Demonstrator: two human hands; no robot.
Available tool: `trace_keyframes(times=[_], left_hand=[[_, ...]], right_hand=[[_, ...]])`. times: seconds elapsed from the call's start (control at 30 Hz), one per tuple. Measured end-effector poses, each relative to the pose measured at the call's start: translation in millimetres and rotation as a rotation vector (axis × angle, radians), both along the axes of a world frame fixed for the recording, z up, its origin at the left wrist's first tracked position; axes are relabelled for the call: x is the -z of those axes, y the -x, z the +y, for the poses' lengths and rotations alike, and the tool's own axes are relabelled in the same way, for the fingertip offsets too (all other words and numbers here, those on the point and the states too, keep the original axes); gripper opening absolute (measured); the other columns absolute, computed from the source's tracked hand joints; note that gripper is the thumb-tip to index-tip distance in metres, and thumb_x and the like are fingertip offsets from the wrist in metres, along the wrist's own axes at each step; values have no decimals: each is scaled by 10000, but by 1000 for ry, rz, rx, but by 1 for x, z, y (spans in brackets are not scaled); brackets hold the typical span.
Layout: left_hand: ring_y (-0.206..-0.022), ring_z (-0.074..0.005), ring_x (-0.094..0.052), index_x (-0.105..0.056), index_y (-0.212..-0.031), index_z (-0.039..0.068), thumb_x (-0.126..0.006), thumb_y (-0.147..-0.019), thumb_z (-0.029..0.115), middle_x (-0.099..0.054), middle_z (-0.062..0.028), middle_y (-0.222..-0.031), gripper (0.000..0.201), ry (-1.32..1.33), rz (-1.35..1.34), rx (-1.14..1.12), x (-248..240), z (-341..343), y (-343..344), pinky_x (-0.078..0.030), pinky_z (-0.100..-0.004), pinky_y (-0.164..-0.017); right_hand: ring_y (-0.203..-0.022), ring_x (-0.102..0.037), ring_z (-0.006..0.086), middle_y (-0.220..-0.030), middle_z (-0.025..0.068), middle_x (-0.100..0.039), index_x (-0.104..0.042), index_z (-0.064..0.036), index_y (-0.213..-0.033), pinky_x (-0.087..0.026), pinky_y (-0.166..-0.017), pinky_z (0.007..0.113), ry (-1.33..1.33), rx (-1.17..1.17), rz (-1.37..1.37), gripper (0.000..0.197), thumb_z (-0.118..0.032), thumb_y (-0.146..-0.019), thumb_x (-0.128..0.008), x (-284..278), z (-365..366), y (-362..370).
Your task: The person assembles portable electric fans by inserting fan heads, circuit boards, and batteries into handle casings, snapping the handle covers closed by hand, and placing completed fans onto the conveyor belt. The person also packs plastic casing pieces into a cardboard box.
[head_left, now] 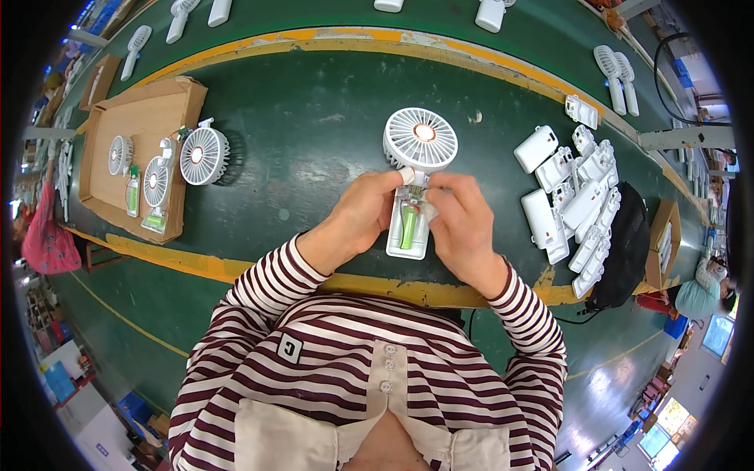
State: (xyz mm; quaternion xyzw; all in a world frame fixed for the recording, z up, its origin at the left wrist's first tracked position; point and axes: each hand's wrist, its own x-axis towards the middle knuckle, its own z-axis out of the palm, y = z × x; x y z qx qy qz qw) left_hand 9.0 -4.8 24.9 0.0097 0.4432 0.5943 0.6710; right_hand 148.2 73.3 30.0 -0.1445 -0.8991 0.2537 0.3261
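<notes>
A white handheld fan [421, 141] lies in front of me, its round head pointing away. Its handle casing [405, 253] is uncovered, showing a green cylindrical battery [408, 226] and a small circuit board [414, 191] near the neck. My left hand [360, 210] is closed on the left side of the handle, with the thumb at the neck. From the right, my right hand [463, 220] has its thumb and fingers bent in at the circuit board and casing edge. Its fingertips partly hide what they pinch.
Left stands a cardboard tray [102, 192] with fan parts and batteries; another fan head [204, 155] rests against its rim. At right are piled white handle shells [581, 200] beside a black bag [628, 251]. Finished-looking fans [137, 51] lie beyond the yellow strip [314, 38].
</notes>
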Motion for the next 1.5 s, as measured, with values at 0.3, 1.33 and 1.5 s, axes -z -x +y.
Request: trace_keyframes(times=[0.3, 1.33, 1.5], left_hand=[[-879, -272, -604, -468, -1093, -78, -355, -879, 132, -571, -170, -1012, 321, -20, -104, 4, -8, 3, 7, -506, -408, -782], [-923, -244, -589, -475, -1107, -47, -387, -896, 172, -577, -148, -1031, 317, -21, -179, 37, -1, -1, 10, -487, -391, -819], [-935, -219, -579, -485, -1098, -45, -387, -884, 145, -574, -130, -1037, 302, 31, -114, 33, 5, -1, 8, -472, -359, -824]], right_hand=[[-714, -569, 196, -948, 121, -485, -523, 86, -852, -498, -538, 261, 397, -97, -37, 157, 153, -711, -501, -20, 13, 5], [-809, -529, 262, -946, 139, -490, -507, 66, -842, -470, -686, 312, 289, -96, -137, 243, 163, -619, -492, -10, 12, 8], [-830, -522, 321, -950, 162, -485, -502, 75, -856, -468, -684, 339, 27, -147, -183, 295, 159, -573, -501, -9, 12, 9]])
